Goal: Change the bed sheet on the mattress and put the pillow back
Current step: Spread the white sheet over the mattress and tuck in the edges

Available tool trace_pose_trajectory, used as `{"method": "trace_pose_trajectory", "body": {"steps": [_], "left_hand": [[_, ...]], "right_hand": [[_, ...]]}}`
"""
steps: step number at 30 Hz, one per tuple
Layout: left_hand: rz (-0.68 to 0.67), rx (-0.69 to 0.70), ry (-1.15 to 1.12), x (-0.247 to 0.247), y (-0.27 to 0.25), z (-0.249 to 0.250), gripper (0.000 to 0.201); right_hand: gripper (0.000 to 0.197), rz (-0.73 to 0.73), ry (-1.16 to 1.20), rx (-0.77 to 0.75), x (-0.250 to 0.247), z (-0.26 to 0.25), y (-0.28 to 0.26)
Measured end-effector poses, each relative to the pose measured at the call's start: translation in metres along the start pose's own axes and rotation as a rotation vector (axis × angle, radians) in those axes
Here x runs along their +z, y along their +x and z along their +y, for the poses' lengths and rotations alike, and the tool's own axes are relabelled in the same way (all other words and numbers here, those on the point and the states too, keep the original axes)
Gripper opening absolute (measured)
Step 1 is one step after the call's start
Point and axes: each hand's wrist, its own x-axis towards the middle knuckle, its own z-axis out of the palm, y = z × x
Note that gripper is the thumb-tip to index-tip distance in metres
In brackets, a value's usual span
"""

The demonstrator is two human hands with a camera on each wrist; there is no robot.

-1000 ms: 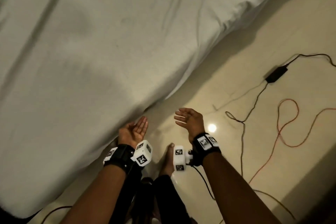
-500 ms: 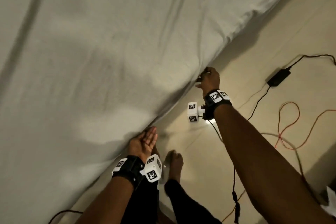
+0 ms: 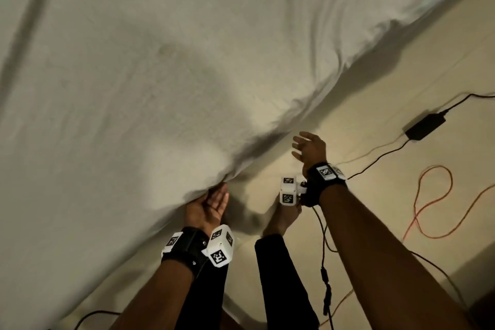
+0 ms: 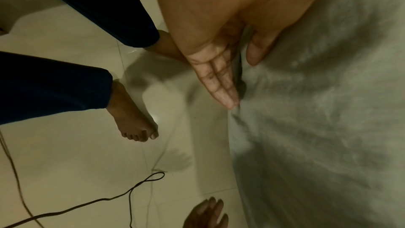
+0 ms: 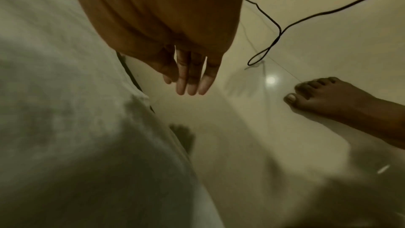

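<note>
A white bed sheet [image 3: 134, 88] covers the mattress and hangs over its near edge. My left hand [image 3: 211, 202] lies palm up against that edge. In the left wrist view the left hand [image 4: 219, 75] has straight fingers along the hanging sheet [image 4: 317, 127], with the thumb resting on the cloth. My right hand [image 3: 308, 147] hovers over the floor just beside the edge, fingers spread and holding nothing. In the right wrist view the right hand [image 5: 190, 75] is clear of the sheet [image 5: 54, 110]. No pillow is in view.
The pale tiled floor [image 3: 375, 75] runs along the bed on the right. On it lie a black power adapter [image 3: 426, 126] with black cable and a looped orange cable [image 3: 428, 209]. My bare foot [image 3: 284, 217] stands close to the mattress edge.
Half a second ago my right hand was at the sheet's edge farther along; it has come back toward me and hangs free. My left hand has stayed at the edge.
</note>
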Motion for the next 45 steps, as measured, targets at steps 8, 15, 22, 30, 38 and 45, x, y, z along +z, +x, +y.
{"method": "trace_pose_trajectory", "body": {"steps": [8, 15, 22, 30, 38, 45], "left_hand": [[0.059, 0.027, -0.038, 0.004, 0.025, -0.01, 0.037], [0.089, 0.028, -0.022, -0.005, 0.029, -0.012, 0.039], [0.113, -0.061, 0.255, 0.003, 0.018, -0.02, 0.045], [0.006, 0.082, -0.235, -0.017, -0.003, -0.011, 0.031], [-0.153, 0.155, -0.566, -0.013, 0.021, -0.011, 0.052], [-0.436, 0.132, -0.676, -0.003, 0.036, -0.019, 0.053]], "right_hand": [[0.023, -0.432, -0.324, 0.198, 0.045, 0.061, 0.01], [0.046, -0.312, -0.031, 0.197, 0.048, 0.085, -0.017], [0.056, 0.147, -0.626, 0.116, 0.016, 0.079, -0.008], [0.03, -0.307, 0.153, 0.272, 0.068, 0.086, -0.106], [0.055, -0.301, 0.488, 0.328, 0.074, 0.095, -0.1], [0.081, -0.404, 0.558, 0.188, 0.083, 0.074, -0.082]]}}
